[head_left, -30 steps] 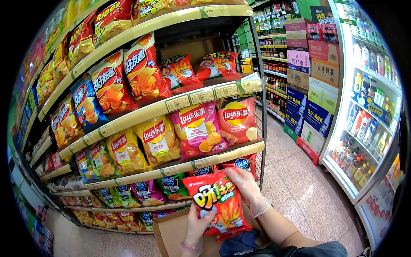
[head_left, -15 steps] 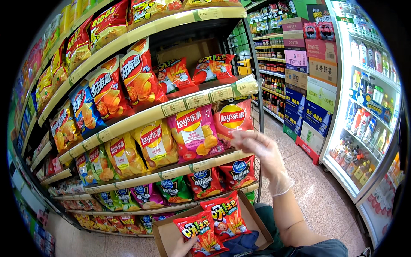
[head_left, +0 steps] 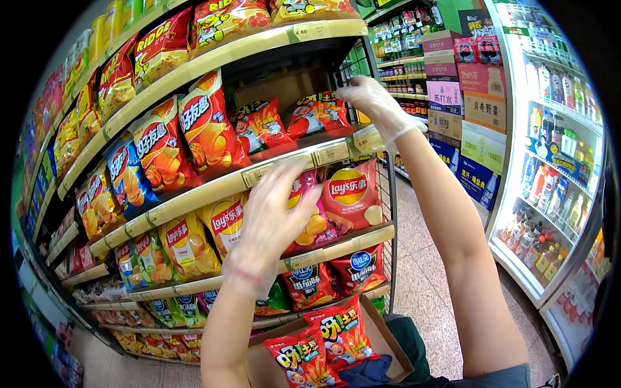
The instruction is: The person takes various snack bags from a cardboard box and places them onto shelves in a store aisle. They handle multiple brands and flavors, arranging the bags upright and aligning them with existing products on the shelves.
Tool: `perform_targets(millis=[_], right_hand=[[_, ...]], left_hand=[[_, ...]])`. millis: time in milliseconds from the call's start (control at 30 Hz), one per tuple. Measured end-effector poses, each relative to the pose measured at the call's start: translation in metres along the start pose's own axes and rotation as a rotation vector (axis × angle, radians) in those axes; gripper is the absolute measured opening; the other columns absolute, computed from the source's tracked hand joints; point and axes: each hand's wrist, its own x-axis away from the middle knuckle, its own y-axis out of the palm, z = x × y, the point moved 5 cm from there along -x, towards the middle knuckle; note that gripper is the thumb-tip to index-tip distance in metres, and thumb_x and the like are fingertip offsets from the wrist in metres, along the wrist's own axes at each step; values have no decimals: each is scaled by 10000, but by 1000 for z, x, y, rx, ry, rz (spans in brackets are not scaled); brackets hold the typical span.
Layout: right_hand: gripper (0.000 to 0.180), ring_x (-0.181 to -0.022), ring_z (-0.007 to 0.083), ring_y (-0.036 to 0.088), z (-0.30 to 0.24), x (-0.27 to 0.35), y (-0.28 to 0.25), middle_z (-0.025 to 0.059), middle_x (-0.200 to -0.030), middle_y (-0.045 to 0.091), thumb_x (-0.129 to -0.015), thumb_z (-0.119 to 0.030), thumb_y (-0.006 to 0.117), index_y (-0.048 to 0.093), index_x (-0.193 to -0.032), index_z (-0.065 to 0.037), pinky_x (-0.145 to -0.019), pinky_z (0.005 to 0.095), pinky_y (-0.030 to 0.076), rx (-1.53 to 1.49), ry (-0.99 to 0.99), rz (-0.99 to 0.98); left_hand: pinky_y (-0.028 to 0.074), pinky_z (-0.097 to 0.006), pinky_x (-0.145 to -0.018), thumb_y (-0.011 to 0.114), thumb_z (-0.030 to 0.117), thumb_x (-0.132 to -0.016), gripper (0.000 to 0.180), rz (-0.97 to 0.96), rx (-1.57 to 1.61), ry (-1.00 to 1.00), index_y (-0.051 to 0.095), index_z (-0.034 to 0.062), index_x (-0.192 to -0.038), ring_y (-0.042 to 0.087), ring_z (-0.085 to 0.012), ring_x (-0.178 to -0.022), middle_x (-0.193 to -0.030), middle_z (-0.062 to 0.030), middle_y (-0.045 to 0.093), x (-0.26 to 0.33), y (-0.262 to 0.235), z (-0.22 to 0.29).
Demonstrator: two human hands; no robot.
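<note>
My right hand point(head_left: 378, 108), in a clear thin glove, reaches to the upper shelf with fingers stretched out. Its fingertips are at the right edge of a small red snack bag point(head_left: 319, 114); whether they touch it I cannot tell. A matching red bag point(head_left: 261, 125) stands to the left of that one. My left hand point(head_left: 275, 220), also gloved and slightly blurred, is raised in front of the shelf below, thumb and fingers apart, holding nothing. It hides part of a pink chip bag point(head_left: 315, 223). Two more red snack bags point(head_left: 301, 359) lie in an open cardboard box point(head_left: 388, 330) below.
The curved shelf rack point(head_left: 194, 187) holds rows of chip bags, with tall red bags point(head_left: 210, 123) left of the small ones. Wire mesh point(head_left: 383, 213) closes its right end. Stacked cartons point(head_left: 482, 136) and a lit drinks fridge point(head_left: 550, 161) stand farther right.
My right hand has risen from beside the red chip bag to the upper shelf. My left hand has let go of a snack bag in the box and come up before the shelves.
</note>
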Motion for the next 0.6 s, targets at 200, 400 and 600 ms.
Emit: perform_targets(millis=[200, 400, 600], right_hand=[[570, -925, 256, 672, -13, -9, 39, 163, -1074, 691, -791, -456, 721, 676, -1115, 11, -792, 382, 525, 189, 232, -355], [497, -804, 204, 672, 41, -48, 70, 97, -954, 722, -719, -378, 818, 715, -1027, -1, -738, 329, 525, 2, 227, -467], [413, -776, 196, 677, 39, -56, 70, 134, -898, 720, -694, -268, 843, 717, -951, 29, -710, 325, 529, -109, 98, -283]], left_hand=[[436, -442, -982, 529, 395, -925, 466, 96, -438, 134, 623, 8, -1166, 558, -339, -1166, -1194, -203, 624, -69, 44, -28], [512, -458, -820, 454, 461, -943, 493, -211, -433, -105, 669, 28, -1038, 665, -374, -856, -871, -207, 694, -91, 57, -25], [514, -475, -816, 388, 477, -959, 495, -286, -352, -211, 675, 87, -1061, 657, -385, -889, -915, -211, 690, -88, 53, -26]])
